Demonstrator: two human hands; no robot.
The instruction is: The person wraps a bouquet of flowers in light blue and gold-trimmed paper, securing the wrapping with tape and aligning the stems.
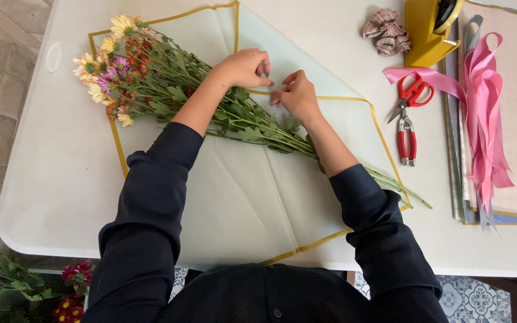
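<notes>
Navy sleeves: two dark arms reach from the near table edge toward the middle, over the paper.
Paper [258, 203]: pale green wrapping sheet with a gold border, spread flat from the near edge toward the far-left corner; a second sheet lies under it, rotated.
Stems [270, 134]: green leafy stalks run diagonally across the paper, cut ends pointing at the near-right, just past the gold border.
Right hand [297, 96]: fingers curled, thumb and forefinger pinching the gold-edged border of the paper just above the stems; grip closed on the paper.
Left hand [245, 67]: beside the right, fingertips nearly meeting it, pinching the same paper border; grip closed on the paper.
Blooms [112, 69]: yellow, cream, orange and purple flower heads fan out near the far-left corner, resting on the paper.
Clippers [406, 140]: red-handled, lying right of the paper, well apart from the hands.
Scissors [413, 93]: red-handled, just beyond the clippers, on a pink ribbon end.
Ribbon [486, 113]: pink loops trailing toward the near-right edge over stacked sheets.
Tape dispenser [429, 30]: yellow, at the far edge.
Cloth [386, 31]: crumpled checked scrap, left of the dispenser.
</notes>
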